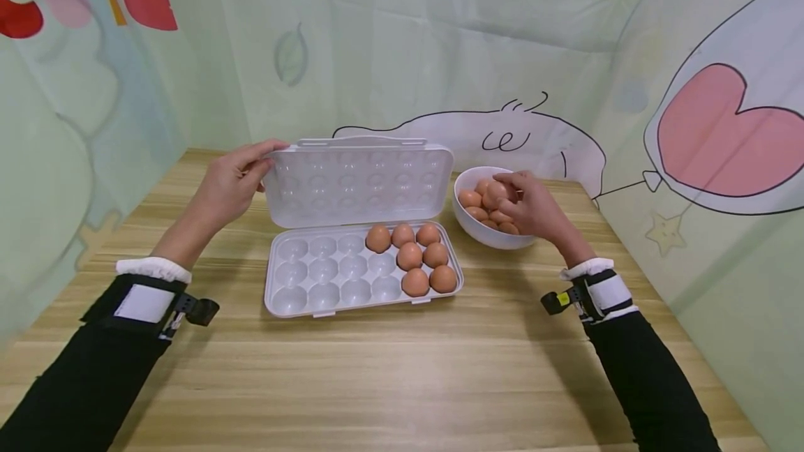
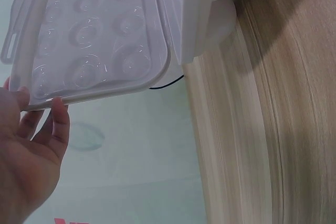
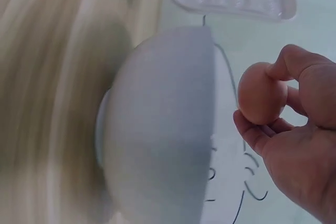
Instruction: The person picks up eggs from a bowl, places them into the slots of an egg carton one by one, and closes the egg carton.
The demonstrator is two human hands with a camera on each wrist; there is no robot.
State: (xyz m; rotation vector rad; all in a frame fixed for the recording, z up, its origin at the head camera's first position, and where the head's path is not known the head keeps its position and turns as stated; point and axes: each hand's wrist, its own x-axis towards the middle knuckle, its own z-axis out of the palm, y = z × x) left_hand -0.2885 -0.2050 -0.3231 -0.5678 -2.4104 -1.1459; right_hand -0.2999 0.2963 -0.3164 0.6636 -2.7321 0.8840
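Note:
My left hand (image 1: pixel 229 183) pinches the upper left corner of the raised lid (image 1: pixel 358 183) of a white plastic egg box; in the left wrist view the thumb and fingers (image 2: pixel 60 121) grip the lid's edge. Brown eggs (image 1: pixel 410 257) fill the right end of the base (image 1: pixel 292 296), with one more in the back row beside them; the hollows to the left hold none. Over the white bowl (image 1: pixel 493 234) my right hand (image 1: pixel 534 206) pinches a brown egg (image 3: pixel 262 94) between thumb and fingertips. The right wrist view shows this egg above the bowl's rim.
More brown eggs (image 1: pixel 477 213) lie in the bowl, which stands close to the box's right end. Behind the wooden table (image 1: pixel 389 382) hangs a printed cloth (image 1: pixel 408 40), which also runs along both sides.

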